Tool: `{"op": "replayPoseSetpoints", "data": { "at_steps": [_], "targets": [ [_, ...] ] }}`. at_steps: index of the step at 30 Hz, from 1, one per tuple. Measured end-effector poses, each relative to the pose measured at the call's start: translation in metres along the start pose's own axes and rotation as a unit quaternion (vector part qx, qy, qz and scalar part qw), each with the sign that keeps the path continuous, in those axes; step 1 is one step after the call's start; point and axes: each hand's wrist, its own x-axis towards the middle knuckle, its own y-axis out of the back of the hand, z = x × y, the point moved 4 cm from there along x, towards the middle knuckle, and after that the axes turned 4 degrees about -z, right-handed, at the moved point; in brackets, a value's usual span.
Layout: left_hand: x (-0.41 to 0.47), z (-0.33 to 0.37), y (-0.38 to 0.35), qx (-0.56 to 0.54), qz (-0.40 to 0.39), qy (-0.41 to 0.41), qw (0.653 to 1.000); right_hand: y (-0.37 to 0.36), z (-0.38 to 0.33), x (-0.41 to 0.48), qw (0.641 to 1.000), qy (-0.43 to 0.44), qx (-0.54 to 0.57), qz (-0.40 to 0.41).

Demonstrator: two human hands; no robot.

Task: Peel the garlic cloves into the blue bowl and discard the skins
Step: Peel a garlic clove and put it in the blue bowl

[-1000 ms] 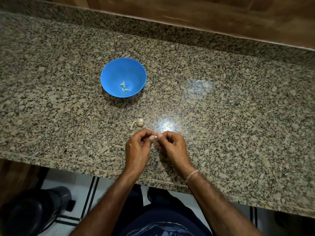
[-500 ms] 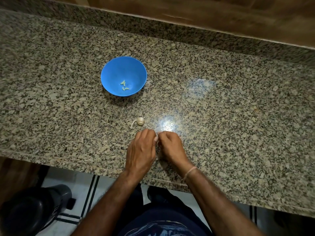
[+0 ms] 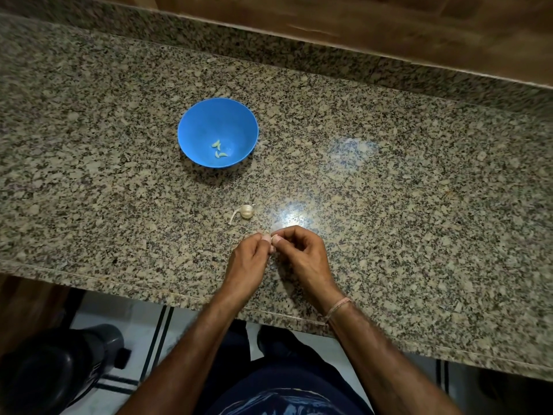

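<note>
A blue bowl stands on the granite counter, with a few peeled garlic cloves at its bottom. A small garlic bulb with a dry stem lies on the counter between the bowl and my hands. My left hand and my right hand meet just in front of the bulb, fingertips pinched together on one garlic clove. The clove is mostly hidden by my fingers.
The granite counter runs wide to both sides, with a raised granite back edge and a wooden wall behind. Its front edge passes under my forearms. A dark bin stands on the floor at the lower left.
My left hand rolled over the clove and then turned back. Both hands stay pinched on the clove at the same spot. The bowl and bulb have not moved.
</note>
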Motion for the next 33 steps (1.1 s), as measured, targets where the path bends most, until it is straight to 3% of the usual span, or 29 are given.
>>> {"op": "replayPoseSetpoints", "data": {
  "at_steps": [4, 12, 17, 22, 28, 31, 33],
  "targets": [
    [0.0, -0.003, 0.004, 0.006, 0.022, 0.013, 1.0, 0.0, 0.003, -0.002, 1.0, -0.009, 0.007, -0.002],
    [-0.011, 0.009, 0.013, 0.117, 0.163, -0.049, 0.978, 0.005, 0.002, 0.001, 0.994, 0.044, -0.095, 0.039],
    [-0.011, 0.013, 0.01, 0.105, 0.125, -0.116, 0.98, 0.002, 0.005, 0.002, 0.998, 0.011, -0.053, 0.032],
    [-0.012, 0.015, 0.013, 0.072, 0.147, -0.115, 0.98, 0.0, 0.009, 0.0, 0.999, 0.014, -0.047, 0.012],
    [-0.009, 0.01, 0.018, -0.076, 0.119, -0.034, 0.989, 0.002, 0.0, -0.003, 0.981, 0.118, -0.152, 0.019],
    [-0.007, -0.002, 0.014, -0.221, 0.054, 0.041, 0.973, 0.002, -0.002, -0.002, 0.966, 0.162, -0.203, 0.018],
    [-0.008, -0.006, 0.013, -0.248, 0.04, 0.057, 0.966, 0.002, -0.002, -0.002, 0.963, 0.169, -0.211, 0.008]
  ]
}}
